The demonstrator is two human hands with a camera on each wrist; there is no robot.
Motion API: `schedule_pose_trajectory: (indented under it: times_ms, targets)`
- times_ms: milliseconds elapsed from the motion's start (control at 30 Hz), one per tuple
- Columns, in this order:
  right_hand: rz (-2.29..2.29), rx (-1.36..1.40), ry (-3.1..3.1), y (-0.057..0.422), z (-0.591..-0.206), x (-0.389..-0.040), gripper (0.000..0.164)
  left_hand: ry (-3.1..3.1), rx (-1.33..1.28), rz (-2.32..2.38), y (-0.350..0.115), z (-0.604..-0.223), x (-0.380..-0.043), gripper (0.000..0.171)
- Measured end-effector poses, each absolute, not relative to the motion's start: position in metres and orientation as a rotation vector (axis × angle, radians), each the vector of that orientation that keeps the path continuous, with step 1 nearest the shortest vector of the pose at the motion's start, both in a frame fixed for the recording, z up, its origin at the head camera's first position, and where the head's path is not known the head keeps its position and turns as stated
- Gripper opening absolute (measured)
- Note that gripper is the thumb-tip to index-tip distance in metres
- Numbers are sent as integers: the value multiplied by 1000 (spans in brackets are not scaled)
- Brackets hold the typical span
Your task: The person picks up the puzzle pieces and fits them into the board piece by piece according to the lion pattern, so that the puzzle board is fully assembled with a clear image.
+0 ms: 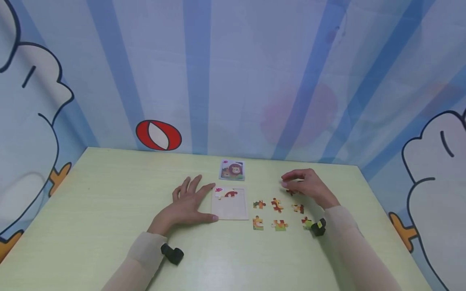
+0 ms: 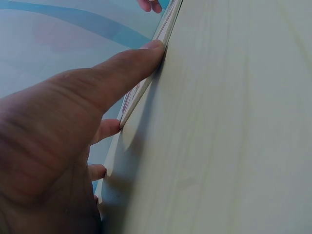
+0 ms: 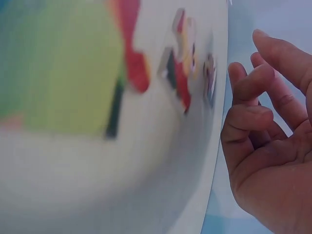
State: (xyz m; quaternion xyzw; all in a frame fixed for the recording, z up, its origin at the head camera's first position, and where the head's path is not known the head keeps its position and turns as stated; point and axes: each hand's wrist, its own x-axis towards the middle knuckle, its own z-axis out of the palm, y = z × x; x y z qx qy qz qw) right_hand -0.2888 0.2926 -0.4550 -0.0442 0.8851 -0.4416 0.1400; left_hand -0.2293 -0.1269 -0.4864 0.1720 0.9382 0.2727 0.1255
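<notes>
My left hand (image 1: pixel 185 207) is spread at the left side of a square puzzle tray (image 1: pixel 230 210). Its thumb and index finger touch the tray's edge, which also shows in the left wrist view. Along the tray's top lie fitted pieces (image 1: pixel 230 194) with a pink and a dark red patch. My right hand (image 1: pixel 310 186) hovers over a dark red puzzle piece (image 1: pixel 291 192), partly hidden beneath it. In the right wrist view, thumb and fingers of the right hand (image 3: pixel 273 122) are loosely bent and apart, and nothing shows between them.
Behind the tray lies a lion picture card (image 1: pixel 232 170). Several loose jigsaw pieces lie right of the tray, among them an orange-yellow piece (image 1: pixel 277 205) and a green-edged piece (image 1: pixel 280 225). A printed curtain (image 1: pixel 233 81) hangs behind the table (image 1: pixel 109 194).
</notes>
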Motion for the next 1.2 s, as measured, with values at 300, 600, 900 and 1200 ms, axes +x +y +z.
schedule_pose_trajectory:
  times_ms: [300,600,900,1200]
  targets:
    - [-1204,-106,2619,308,-460,-282,36,2735,518,817,-127,-488,-230,102]
    - [-1157,-119,2647,310,-466,-282,40,2730,508,818,-127,-487,-229,102]
    - [-1131,-62,2652,307,-467,-283,42,2737,499,789,-126,-485,-229,100]
    - [-1161,-39,2650,307,-468,-281,38,2730,511,823,-127,-486,-229,101]
